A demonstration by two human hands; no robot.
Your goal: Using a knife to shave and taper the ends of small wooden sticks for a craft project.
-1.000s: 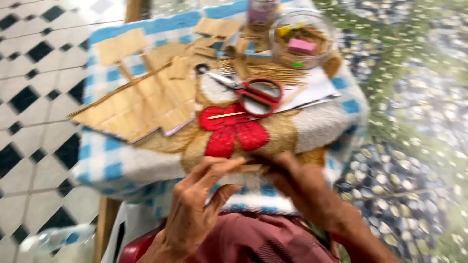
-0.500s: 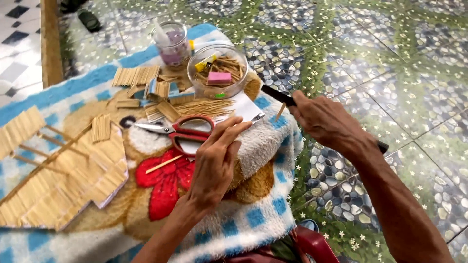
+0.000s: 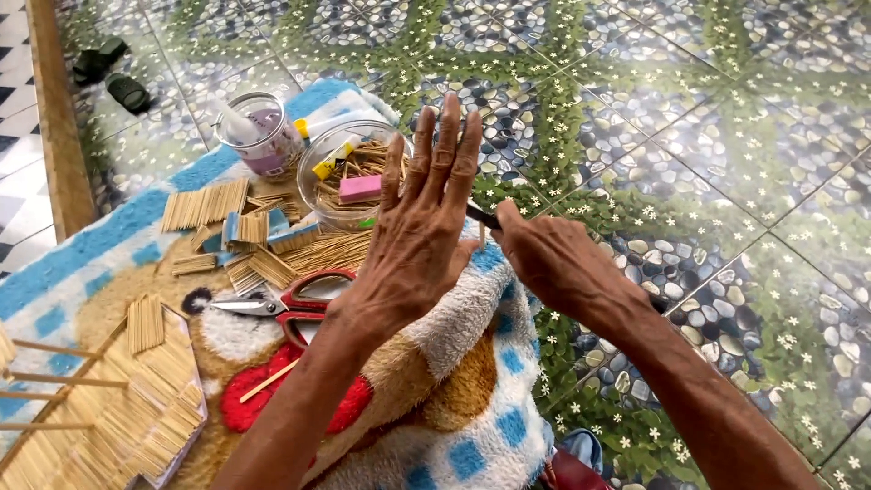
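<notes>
1. A dark, slim tool (image 3: pixel 484 216) shows only as a short black tip between the two hands, right of the scene's centre, over the right edge of the towel-covered surface; what kind of tool it is cannot be told.
2. The right hand (image 3: pixel 553 263) is closed around the tool, knuckles up, with the black tip poking out on its left side toward the other hand.
3. The left hand (image 3: pixel 422 227) is spread flat with its fingers (image 3: pixel 451 136) straight and pointing to the far side, holding nothing; its right edge sits just beside the tool's tip.
4. Just beyond the left hand, on the far side, stands a clear round bowl (image 3: pixel 349 168) holding thin sticks, a pink block and a yellow piece.
5. Red-handled scissors (image 3: pixel 290 304) lie on the plush towel (image 3: pixel 472 363) to the left of the left wrist, blades pointing left.
6. Loose bundles of short sticks (image 3: pixel 204 204) lie farther left, and a jar (image 3: pixel 259 132) with a white item inside stands at the far left of the bowl.
7. A flat panel made of sticks (image 3: pixel 118 408) fills the near left corner.
8. A pebble-patterned tile floor (image 3: pixel 689 118) stretches to the right and far side.
</notes>
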